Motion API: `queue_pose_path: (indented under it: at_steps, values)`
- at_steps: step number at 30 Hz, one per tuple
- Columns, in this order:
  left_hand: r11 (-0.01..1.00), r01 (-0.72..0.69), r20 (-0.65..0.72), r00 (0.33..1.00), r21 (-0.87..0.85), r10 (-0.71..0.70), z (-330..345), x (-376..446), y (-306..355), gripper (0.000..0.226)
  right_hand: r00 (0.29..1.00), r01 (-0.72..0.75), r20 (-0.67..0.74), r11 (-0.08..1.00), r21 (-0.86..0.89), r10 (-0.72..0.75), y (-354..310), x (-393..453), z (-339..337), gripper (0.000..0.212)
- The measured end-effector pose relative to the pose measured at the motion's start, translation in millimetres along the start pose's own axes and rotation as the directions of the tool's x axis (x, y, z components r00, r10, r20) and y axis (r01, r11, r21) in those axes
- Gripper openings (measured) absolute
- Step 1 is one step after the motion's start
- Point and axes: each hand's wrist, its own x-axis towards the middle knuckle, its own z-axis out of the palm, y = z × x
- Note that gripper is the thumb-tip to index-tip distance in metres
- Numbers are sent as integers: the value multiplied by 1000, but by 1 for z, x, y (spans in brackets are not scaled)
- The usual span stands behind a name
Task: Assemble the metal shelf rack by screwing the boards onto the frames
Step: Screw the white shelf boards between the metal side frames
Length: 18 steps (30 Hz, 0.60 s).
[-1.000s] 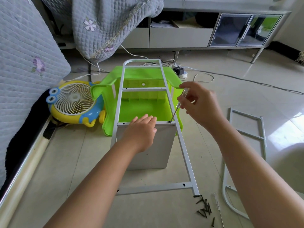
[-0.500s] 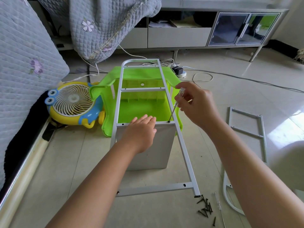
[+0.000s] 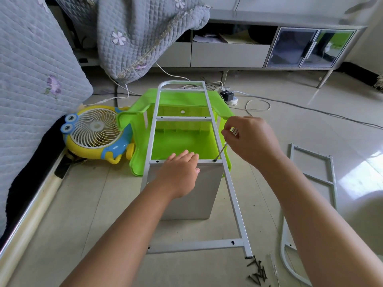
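A white metal frame [image 3: 231, 189] lies flat, its far end propped on a green plastic stool [image 3: 178, 141]. A grey board [image 3: 204, 193] stands on edge under the frame's middle crossbar. My left hand [image 3: 180, 172] presses flat on that crossbar and the board's top edge. My right hand [image 3: 251, 139] pinches the clear handle of a thin screwdriver [image 3: 221, 151], whose tip sits in the screw hole at the crossbar's right end. A second white frame [image 3: 315, 177] lies on the floor at right. Several black screws [image 3: 258, 271] lie near the first frame's near right foot.
A yellow and blue cartoon fan [image 3: 93, 132] rests on the floor left of the stool. A quilted mattress [image 3: 31, 79] fills the left side. Cables and a power strip [image 3: 229, 96] lie behind the stool. A low cabinet [image 3: 269, 48] lines the back wall.
My right hand has shifted a little on the screwdriver handle, with the tip staying in the same hole. My left hand and the frame have stayed put.
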Motion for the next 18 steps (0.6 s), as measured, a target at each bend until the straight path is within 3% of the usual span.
queue_pose_path:
  at_steps: [4, 11, 14, 18]
  values:
    - [1000, -7, 19, 1000, -16, 7, -2, 0, 0, 49, 990, 32, 140, 999, 42, -37, -2, 3, -6, 28]
    - [1000, -2, 30, 1000, -30, 3, -5, -3, 1, 49, 978, 118, 145, 973, 196, -148, -8, -3, -9, 37]
    - [1000, 1, 49, 999, -26, 0, -6, -4, 1, 49, 985, 95, 139, 994, 58, -102, -8, 5, -8, 29]
    - [1000, -6, 57, 998, -18, 7, -7, -5, 2, 49, 982, 117, 180, 943, -310, -63, -19, 13, -14, 31]
